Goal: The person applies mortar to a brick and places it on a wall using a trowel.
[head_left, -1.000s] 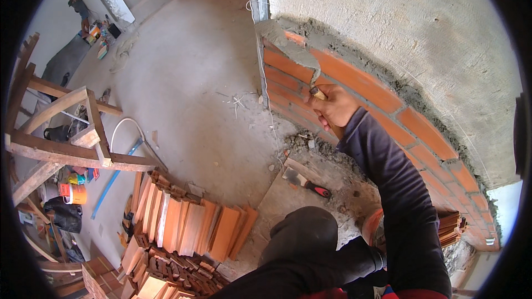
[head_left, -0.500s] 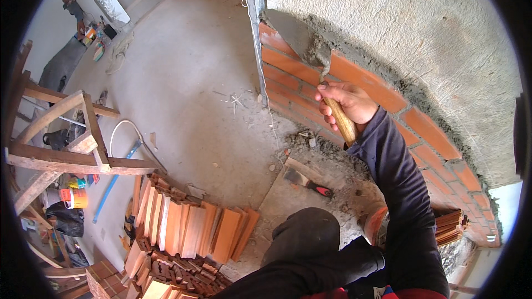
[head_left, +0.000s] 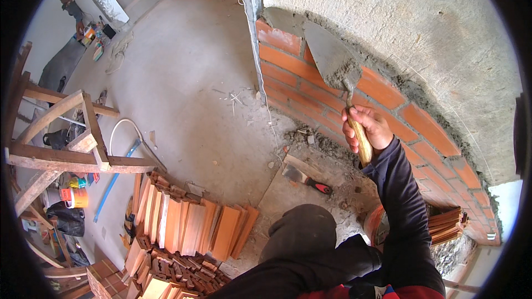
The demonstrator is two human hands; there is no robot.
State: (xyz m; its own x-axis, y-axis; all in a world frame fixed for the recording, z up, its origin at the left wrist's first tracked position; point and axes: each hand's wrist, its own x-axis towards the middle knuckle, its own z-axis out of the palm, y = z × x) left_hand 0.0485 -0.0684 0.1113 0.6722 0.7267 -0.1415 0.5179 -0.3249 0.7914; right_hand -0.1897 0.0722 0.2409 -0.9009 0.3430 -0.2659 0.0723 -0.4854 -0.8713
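A mortar-smeared trowel [head_left: 331, 56] — broad grey blade, pale wooden handle — is held at the upper edge of a curved brick wall [head_left: 382, 88], gripped in a person's right hand [head_left: 370, 127]; the left hand is out of view. Beside the sleeved forearm [head_left: 398, 188] sits a reddish bucket [head_left: 374, 221], contents indistinct.

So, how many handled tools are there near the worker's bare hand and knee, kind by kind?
Wooden-handled trowel, gripped in the right hand's fingers: 1
Flat-bladed tool with black-and-red handle, lying on the floor: 1
Total: 2
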